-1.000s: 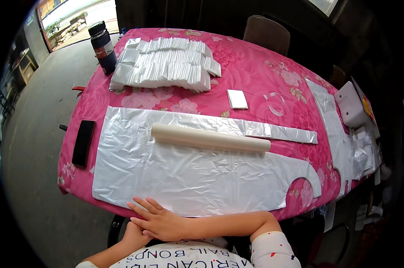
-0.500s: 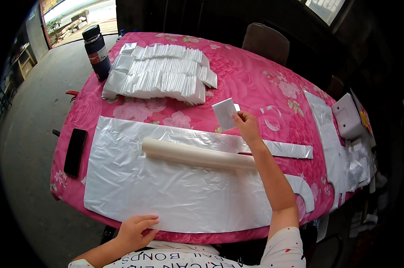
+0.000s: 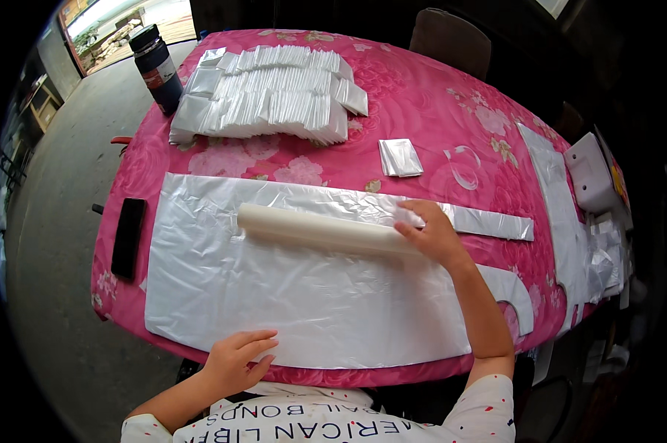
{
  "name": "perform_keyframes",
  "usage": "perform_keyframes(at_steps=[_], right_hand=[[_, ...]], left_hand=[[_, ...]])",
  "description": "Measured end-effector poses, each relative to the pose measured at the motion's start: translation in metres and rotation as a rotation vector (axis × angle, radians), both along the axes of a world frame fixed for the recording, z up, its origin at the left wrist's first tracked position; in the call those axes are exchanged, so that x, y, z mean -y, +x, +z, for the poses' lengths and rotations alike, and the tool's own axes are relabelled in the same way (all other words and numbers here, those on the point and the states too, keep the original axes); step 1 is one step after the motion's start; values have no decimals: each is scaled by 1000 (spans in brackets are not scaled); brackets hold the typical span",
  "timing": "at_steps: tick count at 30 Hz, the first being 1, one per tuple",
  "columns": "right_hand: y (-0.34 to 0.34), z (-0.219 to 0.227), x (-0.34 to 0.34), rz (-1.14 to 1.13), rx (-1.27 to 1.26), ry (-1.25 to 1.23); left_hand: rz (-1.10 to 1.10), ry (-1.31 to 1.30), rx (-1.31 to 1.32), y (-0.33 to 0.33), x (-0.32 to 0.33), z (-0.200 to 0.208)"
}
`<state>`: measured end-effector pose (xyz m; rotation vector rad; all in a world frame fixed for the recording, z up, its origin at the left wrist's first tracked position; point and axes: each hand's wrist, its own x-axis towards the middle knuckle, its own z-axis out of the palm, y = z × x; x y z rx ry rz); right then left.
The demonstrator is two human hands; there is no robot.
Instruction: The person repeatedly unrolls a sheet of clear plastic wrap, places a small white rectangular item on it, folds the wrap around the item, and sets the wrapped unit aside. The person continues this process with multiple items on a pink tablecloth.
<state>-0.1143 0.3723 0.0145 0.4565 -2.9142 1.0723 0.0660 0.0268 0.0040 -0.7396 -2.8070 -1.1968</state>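
A pale cream tube [image 3: 315, 227] lies across a flat spread of white plastic bags [image 3: 289, 303] with handle strips at the right. My right hand [image 3: 431, 230] is at the tube's right end, fingers apart and thumb near it; whether it touches cannot be made out. My left hand [image 3: 239, 360] is open over the front edge of the bags, holding nothing. Beyond the tube, a small folded plastic bag [image 3: 400, 158] lies on the tablecloth. Farther back at the left sit rows of many folded bags [image 3: 274, 100], packed tightly together.
The pink floral tablecloth [image 3: 392, 81] covers the table. A black phone [image 3: 128, 238] lies at the left, and a dark bottle [image 3: 156, 70] stands at the far left corner. At the right are more flat bags [image 3: 551, 199], a white box [image 3: 593, 173] and a loose white strip [image 3: 462, 166].
My right hand has let go of the folded bag, which now lies on the tablecloth, and has come back toward me to the tube. The whole view has shifted slightly.
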Motion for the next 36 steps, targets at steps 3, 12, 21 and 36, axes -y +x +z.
perform_keyframes(at_steps=[3,12,21,36], right_hand=[[54,-5,-5,46,-19,199],[170,-19,7,310,49,28],[162,-56,-194,-464,-227,390],[190,-47,-234,-758,-586,594]], left_hand=[[-129,-13,22,-12,-15,-4],[-273,-171,-138,-43,-104,-25],[-405,-192,-217,-45,-164,-16],[-445,-209,-225,-48,-168,-11]])
